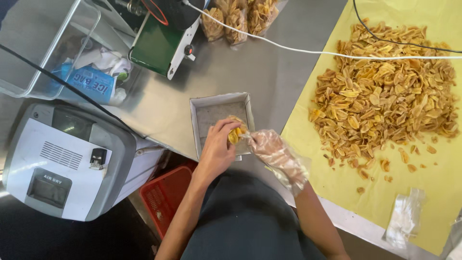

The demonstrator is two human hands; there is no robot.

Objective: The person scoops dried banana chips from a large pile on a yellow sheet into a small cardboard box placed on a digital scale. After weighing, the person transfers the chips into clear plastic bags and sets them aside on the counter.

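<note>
- Our left hand [217, 147], bare, is closed around a small bag of chips [236, 131], pinching it over the shallow square tray [198, 107] near the bench's front edge.
- Our right hand [275, 153], in a thin clear glove, is closed on the same bag from the right, fingers at its mouth.
- To do this well, we judge it best to hold the bag low over the tray so stray chips drop in, and keep the gloved hand alone on the food.
- The loose chip pile [382, 96] lies on yellow paper [433, 207] along the bench's right side; an empty clear bag [404, 214] sits near the paper's front corner.
- Filled clear bags [238, 17] stand at the far edge, beside a green sealing machine [161, 45].
- A blue-and-white printed pouch [89, 83] lies in a clear bin [45, 43] at the far left corner.
- A grey-and-white machine [62, 161] sits at the front left, a red crate [163, 195] below it.
</note>
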